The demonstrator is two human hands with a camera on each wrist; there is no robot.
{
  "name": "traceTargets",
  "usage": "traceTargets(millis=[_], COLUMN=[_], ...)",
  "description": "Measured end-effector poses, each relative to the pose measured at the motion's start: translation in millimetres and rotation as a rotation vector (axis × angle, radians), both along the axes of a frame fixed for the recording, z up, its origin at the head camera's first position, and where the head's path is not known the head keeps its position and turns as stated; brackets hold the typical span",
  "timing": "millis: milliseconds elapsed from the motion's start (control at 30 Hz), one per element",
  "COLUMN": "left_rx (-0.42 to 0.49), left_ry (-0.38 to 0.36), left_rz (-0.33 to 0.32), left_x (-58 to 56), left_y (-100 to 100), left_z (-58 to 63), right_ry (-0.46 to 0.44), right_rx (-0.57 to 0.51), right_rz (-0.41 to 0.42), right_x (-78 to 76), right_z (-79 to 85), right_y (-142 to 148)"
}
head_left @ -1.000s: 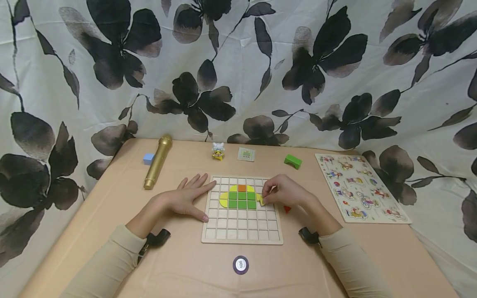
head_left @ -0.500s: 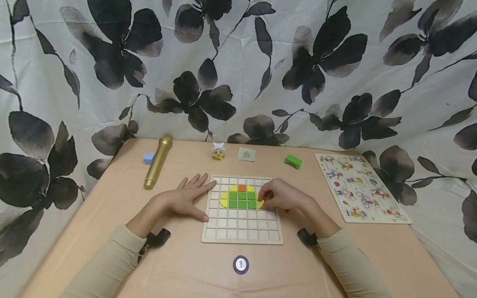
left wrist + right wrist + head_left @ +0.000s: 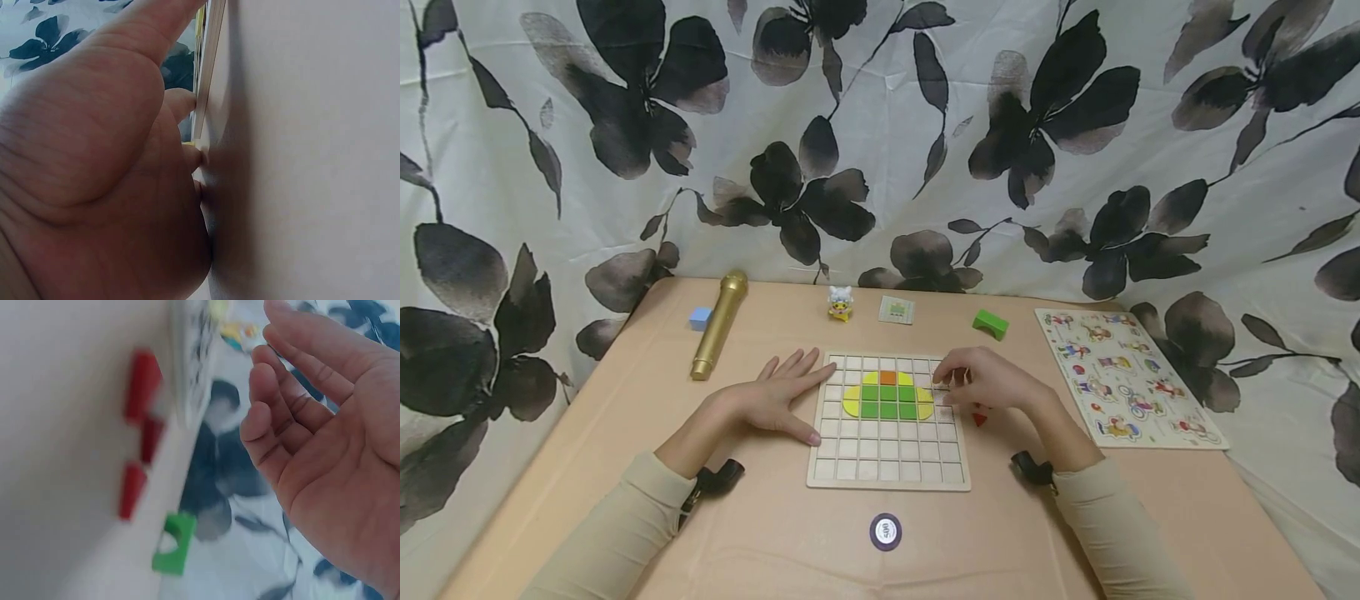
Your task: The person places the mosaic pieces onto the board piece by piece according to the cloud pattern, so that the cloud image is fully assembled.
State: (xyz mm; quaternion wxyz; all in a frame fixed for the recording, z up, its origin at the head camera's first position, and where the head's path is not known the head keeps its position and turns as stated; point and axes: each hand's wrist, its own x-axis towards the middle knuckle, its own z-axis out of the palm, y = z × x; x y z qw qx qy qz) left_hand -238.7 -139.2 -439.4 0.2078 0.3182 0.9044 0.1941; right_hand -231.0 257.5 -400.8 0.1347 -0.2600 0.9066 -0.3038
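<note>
A white square grid board [image 3: 887, 475] lies on the table, its cells partly filled with green square tiles [image 3: 887, 409], an orange tile [image 3: 887, 377] and yellow rounded tiles [image 3: 851, 402] at the sides. My left hand [image 3: 767, 404] rests with fingers spread at the board's left edge, thumb and index fingertip on the rim. Over the board's right edge hovers my right hand [image 3: 988, 379], fingers loosely bent and holding nothing in the right wrist view. Just below it, beside the board, lie red pieces [image 3: 142, 387], mostly hidden by the hand in the head view; one red tip [image 3: 980, 420] shows.
Behind the board stand a small figurine [image 3: 840, 303], a patterned card [image 3: 897, 310] and a green arched block [image 3: 990, 325]. A gold microphone-shaped tube [image 3: 719, 325] and blue block [image 3: 700, 318] lie left. A picture puzzle board [image 3: 1127, 379] lies right, a round chip [image 3: 886, 532] in front.
My right hand set a yellow rounded tile at the right end of the green row, let go, and drew back up and to the right. My left hand stayed put.
</note>
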Motion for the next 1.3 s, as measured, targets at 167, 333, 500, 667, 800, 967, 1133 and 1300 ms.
traceTargets(millis=[167, 333, 500, 667, 800, 967, 1133, 1300], left_rx=[-0.004, -0.001, 0.009, 0.01, 0.01, 0.007, -0.004, -0.005], left_ry=[0.001, -0.001, -0.007, -0.007, -0.004, 0.0, 0.006, 0.007], left_rz=[0.001, 0.004, -0.001, -0.001, -0.003, -0.003, -0.003, -0.004], left_x=[-0.4, -0.4, -0.1, 0.1, -0.1, -0.5, -0.4, -1.0], left_y=[0, 0, 0, 0, 0, 0, 0, 0], left_z=[-0.1, -0.5, -0.4, 0.0, -0.4, -0.8, -0.7, -1.3], right_ry=[0.002, -0.044, -0.17, -0.228, -0.225, -0.226, -0.22, -0.151], right_rx=[0.002, 0.027, 0.043, 0.041, 0.015, -0.026, -0.061, -0.113], right_rz=[-0.07, -0.08, -0.03, -0.009, 0.003, -0.009, -0.034, -0.082], right_x=[-5.1, -11.7, -16.6, -20.0, -21.7, -22.4, -22.1, -17.5], right_z=[9.3, 6.0, -4.7, -15.7, -20.1, -20.3, -17.5, -10.5], right_y=[29, 58, 77, 80, 78, 79, 79, 66])
